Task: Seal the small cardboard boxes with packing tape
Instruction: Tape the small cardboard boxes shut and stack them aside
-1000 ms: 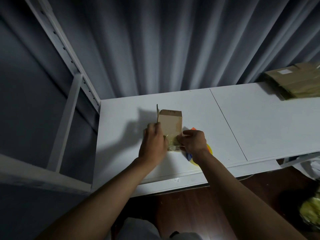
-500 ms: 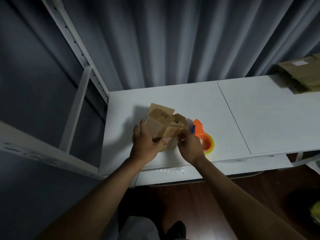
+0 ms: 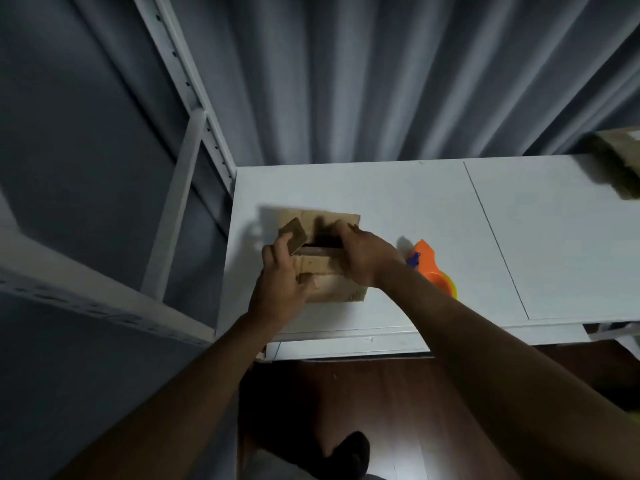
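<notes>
Box (image 3: 332,285) btwn left hand (image 3: 282,289), right hand (image 3: 365,258).

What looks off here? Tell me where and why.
Nothing looks damaged or spilled. The small cardboard box on the white table has its flaps up and an open gap, with both hands on it: left hand, right hand. The orange tape dispenser lies untouched beside it.
</notes>
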